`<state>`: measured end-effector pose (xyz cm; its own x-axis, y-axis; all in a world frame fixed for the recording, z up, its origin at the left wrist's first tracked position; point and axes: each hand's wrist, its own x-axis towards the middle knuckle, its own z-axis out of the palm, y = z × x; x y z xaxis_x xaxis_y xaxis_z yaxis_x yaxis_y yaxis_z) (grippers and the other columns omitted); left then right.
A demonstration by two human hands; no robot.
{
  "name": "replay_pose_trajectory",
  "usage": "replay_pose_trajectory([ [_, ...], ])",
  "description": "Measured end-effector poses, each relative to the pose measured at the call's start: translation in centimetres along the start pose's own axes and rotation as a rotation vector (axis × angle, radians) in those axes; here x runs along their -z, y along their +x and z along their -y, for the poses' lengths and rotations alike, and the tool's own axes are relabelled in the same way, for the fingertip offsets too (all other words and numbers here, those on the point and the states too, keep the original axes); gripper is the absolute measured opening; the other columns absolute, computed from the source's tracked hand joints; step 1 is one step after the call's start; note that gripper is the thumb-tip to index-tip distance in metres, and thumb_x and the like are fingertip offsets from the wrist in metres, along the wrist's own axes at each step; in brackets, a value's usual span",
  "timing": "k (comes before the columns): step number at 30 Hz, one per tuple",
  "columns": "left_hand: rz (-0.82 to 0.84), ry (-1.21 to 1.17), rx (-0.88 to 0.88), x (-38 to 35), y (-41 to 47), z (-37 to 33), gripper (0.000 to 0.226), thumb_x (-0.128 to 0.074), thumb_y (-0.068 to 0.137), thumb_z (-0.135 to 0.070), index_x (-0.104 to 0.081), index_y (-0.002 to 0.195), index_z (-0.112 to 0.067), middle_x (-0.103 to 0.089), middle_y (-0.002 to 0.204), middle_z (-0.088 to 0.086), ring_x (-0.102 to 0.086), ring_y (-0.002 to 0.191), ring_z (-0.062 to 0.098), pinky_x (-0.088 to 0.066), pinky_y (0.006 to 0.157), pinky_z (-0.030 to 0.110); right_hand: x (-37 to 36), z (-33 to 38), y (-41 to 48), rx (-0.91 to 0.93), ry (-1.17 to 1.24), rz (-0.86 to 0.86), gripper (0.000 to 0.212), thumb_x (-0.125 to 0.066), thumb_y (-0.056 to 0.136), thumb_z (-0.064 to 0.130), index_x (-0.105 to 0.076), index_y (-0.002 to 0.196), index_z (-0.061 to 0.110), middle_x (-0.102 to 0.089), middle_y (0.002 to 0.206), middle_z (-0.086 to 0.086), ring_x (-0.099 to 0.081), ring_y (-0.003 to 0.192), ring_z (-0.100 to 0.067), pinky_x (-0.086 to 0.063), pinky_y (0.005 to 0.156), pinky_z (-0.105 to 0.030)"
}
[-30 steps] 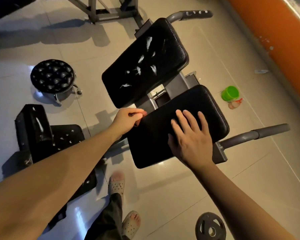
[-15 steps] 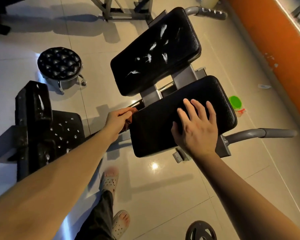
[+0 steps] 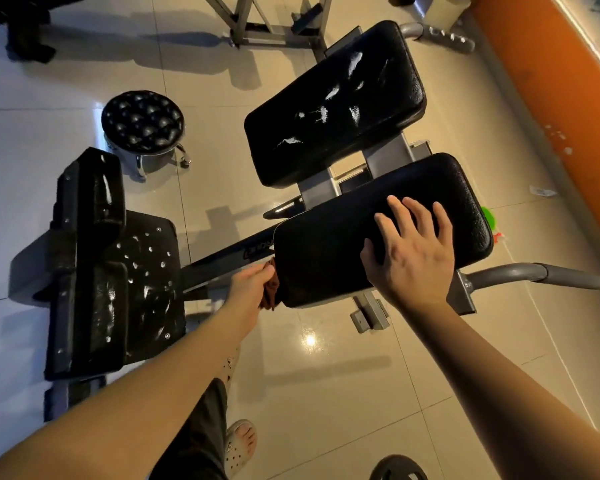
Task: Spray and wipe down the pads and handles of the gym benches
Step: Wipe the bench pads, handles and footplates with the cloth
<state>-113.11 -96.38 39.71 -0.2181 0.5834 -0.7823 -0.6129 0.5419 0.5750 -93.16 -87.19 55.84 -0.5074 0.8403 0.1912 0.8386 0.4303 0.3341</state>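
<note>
Left hand (image 3: 252,285) clamps a cloth (image 3: 271,295) against the left end of the pad (image 3: 326,258); right hand (image 3: 413,254), fingers (image 3: 400,213) spread, steadies its top, which stretches away rightward.

So the near pad (image 3: 326,251) sits pretty much in the middle, with the far pad (image 3: 333,109) just behind it. The right hand (image 3: 413,258) lies flat on top of the near pad, over its right half. The left hand (image 3: 250,289) holds the cloth (image 3: 272,292) against that pad's left edge. A side handle (image 3: 541,275) sticks out to the right of the near pad, and a rear handle (image 3: 444,36) sits behind the far pad. Off to the left is a second bench (image 3: 90,265), with a stool (image 3: 142,121) behind it. There's a weight plate (image 3: 399,469) on the floor (image 3: 326,393) at the bottom, and a wall (image 3: 551,98) along the right.
</note>
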Motion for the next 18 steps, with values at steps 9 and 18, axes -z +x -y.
replay_pose_trajectory([
  [9, -0.057, -0.085, 0.017, -1.5, -0.7, 0.7, 0.022, -0.059, 0.104, -0.019, -0.067, 0.124, -0.022, -0.07, 0.114, 0.006, -0.068, 0.105, 0.022, -0.058, 0.081, 0.033, -0.5, -0.1, 0.1, 0.018, 0.012, -0.039, 0.048, -0.043, 0.099, 0.047, -0.062, 0.128, 0.014, -0.053, 0.148, -0.012, -0.042, 0.142, -0.032, -0.018, 0.123, -0.052],
  [18, 0.066, -0.039, 0.157, 0.3, -7.2, 4.8, 0.026, -0.058, 0.104, -0.021, -0.066, 0.123, -0.005, -0.073, 0.11, 0.025, -0.073, 0.096, 0.038, -0.059, 0.079, 0.045, -0.8, -0.6, 0.1, 0.027, 0.023, 0.042, 0.052, -0.041, 0.098, 0.052, -0.058, 0.131, 0.015, -0.049, 0.152, -0.012, -0.036, 0.145, -0.033, -0.017, 0.123, -0.055],
])
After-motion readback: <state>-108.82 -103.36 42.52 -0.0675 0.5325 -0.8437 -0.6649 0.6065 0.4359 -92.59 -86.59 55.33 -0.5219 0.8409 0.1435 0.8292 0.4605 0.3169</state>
